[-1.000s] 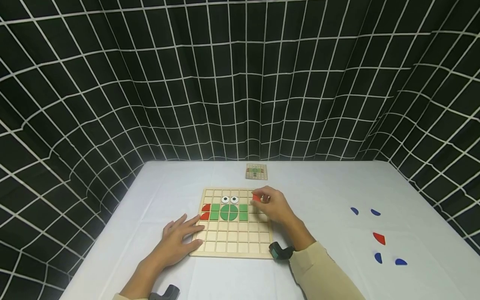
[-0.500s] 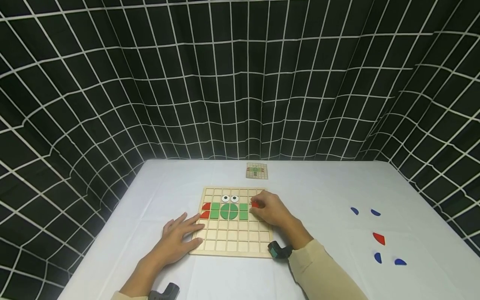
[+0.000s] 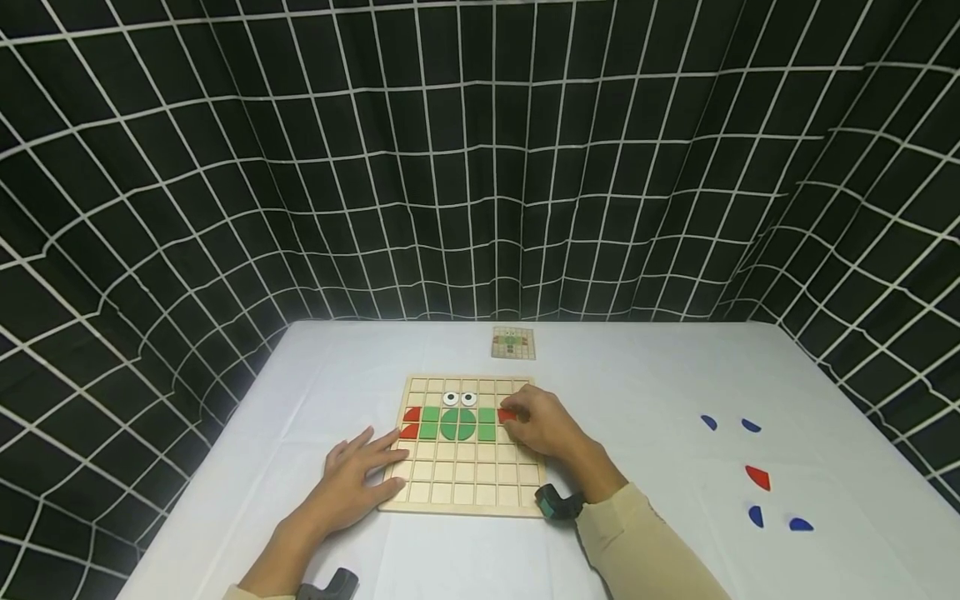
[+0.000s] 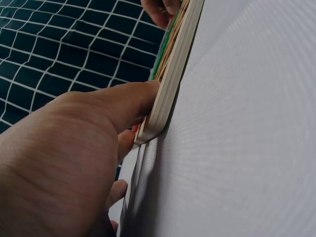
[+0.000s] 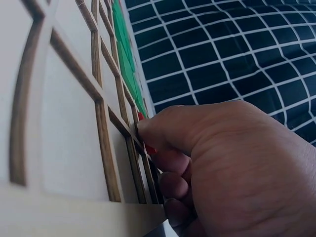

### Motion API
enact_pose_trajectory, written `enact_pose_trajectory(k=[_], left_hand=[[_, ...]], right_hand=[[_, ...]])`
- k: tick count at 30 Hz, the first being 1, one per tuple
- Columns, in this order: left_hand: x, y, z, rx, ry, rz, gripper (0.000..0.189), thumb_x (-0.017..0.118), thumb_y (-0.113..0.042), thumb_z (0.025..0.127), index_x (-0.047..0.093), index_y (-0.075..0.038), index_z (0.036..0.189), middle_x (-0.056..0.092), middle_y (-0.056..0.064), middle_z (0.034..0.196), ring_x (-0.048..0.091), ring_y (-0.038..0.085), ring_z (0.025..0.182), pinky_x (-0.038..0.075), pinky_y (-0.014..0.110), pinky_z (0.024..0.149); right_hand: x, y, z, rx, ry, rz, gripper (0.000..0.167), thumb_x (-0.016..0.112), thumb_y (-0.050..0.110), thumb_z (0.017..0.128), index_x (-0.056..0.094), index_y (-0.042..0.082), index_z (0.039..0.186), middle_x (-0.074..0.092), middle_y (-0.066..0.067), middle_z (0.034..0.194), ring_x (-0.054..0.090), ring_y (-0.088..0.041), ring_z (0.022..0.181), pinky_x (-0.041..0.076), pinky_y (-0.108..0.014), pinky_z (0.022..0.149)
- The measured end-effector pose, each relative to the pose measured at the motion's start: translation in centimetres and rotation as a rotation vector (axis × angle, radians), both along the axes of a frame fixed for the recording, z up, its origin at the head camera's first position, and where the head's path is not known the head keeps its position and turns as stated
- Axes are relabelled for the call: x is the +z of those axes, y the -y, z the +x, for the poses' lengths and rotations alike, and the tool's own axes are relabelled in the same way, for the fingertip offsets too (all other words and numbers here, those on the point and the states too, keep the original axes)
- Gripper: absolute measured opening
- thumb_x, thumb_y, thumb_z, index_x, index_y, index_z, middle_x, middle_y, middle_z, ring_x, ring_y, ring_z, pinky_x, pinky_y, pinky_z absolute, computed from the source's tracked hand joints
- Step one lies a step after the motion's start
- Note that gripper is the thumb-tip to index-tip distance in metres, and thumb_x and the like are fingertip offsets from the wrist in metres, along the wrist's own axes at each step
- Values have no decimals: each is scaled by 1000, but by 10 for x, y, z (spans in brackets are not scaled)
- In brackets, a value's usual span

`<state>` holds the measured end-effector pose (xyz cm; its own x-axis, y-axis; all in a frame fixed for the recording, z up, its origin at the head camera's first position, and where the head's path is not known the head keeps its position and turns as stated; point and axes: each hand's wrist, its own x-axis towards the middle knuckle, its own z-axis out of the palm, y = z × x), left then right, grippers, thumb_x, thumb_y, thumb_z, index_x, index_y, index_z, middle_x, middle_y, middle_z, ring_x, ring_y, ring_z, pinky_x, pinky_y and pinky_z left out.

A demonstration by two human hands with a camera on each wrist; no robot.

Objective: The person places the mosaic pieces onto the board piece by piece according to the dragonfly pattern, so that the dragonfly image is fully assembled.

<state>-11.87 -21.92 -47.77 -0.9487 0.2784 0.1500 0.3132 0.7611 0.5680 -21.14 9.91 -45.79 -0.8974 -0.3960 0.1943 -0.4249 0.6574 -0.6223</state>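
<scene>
On the table lies a wooden grid board. A green disc of quarter pieces sits in its cells, with green squares on both sides and round eye pieces above. Two red pieces fill cells at the left edge. My right hand pinches a red piece at the right column, beside the upper green square; in the right wrist view the thumb partly hides this red piece. My left hand rests with spread fingers on the board's left edge.
Right of the board lie a loose red piece with a curved side and several blue half-round pieces. A small pattern card lies behind the board. A dark gridded curtain surrounds the white table.
My right hand has brought the red piece nearer to me and down to the cell next to the green square. My left hand has stayed in place.
</scene>
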Motion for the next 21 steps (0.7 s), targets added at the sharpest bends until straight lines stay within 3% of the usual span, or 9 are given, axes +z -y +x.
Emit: enact_pose_trajectory(k=[12, 21], left_hand=[[1, 1, -1, 3, -7, -4, 41, 73, -39, 85, 68, -24, 122, 44, -4, 147, 22, 34, 141, 3, 60, 109], [-2, 1, 0, 1, -8, -4, 41, 72, -40, 85, 68, -24, 122, 44, -4, 147, 22, 33, 141, 4, 60, 109]], right_hand=[[-1, 0, 0, 17, -30, -44, 27, 68, 0, 78, 72, 7, 104, 63, 5, 93, 55, -13, 79, 49, -34, 72], [7, -2, 3, -53, -21, -108, 22, 71, 6, 83, 71, 7, 105, 64, 4, 92, 59, -14, 83, 51, -34, 74]])
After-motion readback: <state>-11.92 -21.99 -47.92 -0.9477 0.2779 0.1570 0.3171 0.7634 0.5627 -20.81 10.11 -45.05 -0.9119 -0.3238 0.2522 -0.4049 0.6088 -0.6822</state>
